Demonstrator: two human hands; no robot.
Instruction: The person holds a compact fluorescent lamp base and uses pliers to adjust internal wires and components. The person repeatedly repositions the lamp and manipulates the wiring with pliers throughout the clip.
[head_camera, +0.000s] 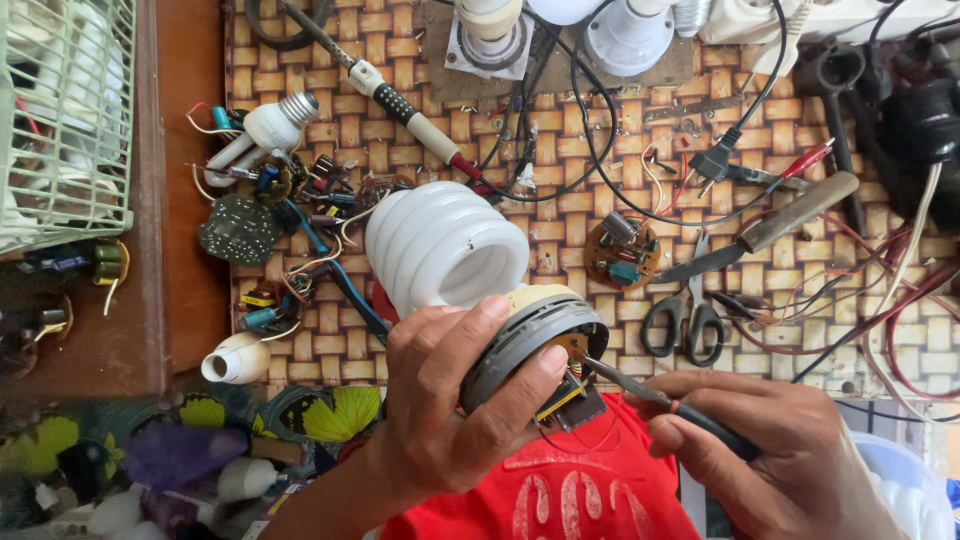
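My left hand (450, 400) grips a large white spiral lamp (445, 245) by its grey opened base (530, 340), tilted with the spiral pointing away. A small circuit board (572, 398) with wires hangs out of the base. My right hand (790, 450) holds a thin dark-handled tool (650, 395), and its metal tip touches the board just inside the base rim.
On the woven mat (400, 130) lie scissors (685, 320), a knife (770, 230), a round circuit board (622, 250), a black plug (715, 160), loose lamp bases and parts (270, 180), a probe (400, 100) and tangled wires. A green wire basket (65, 110) stands left.
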